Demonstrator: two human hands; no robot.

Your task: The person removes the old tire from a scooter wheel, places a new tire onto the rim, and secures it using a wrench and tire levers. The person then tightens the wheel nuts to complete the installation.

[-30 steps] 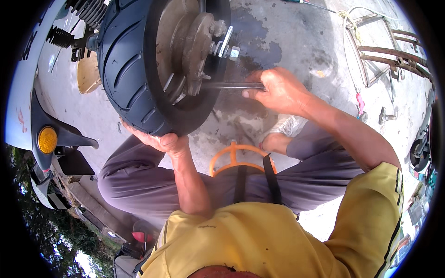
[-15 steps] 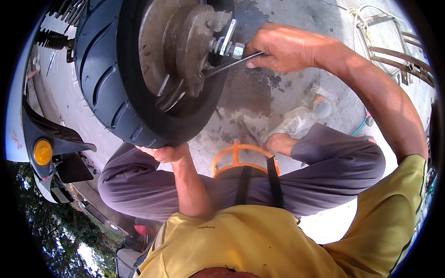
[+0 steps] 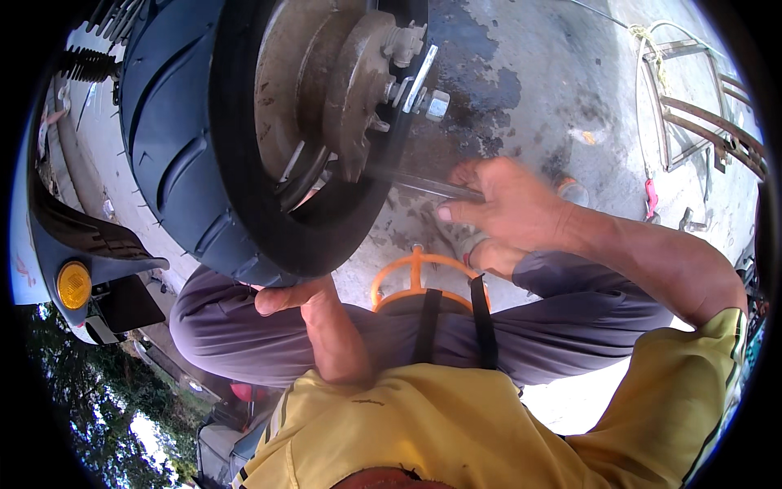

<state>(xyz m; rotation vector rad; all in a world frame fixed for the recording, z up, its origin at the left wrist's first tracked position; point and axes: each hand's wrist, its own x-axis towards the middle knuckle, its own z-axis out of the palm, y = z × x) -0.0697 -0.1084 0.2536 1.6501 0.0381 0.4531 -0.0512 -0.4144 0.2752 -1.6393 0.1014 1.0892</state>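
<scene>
In the head view, the black tyre [image 3: 175, 147] stands at the far left, its open side facing right around a dull metal hub [image 3: 350, 106]. A bright nut [image 3: 438, 105] sits on the axle end to the right. The right hand [image 3: 517, 204] is closed around a metal bar [image 3: 432, 185], which points left to the tyre's inner edge; blur hides where its tip rests. The left hand [image 3: 293, 297] is at the tyre's near edge, thumb showing; its fingers are hidden, so I cannot tell how tightly they hold. Nearer lies an orange frame [image 3: 416, 270].
</scene>
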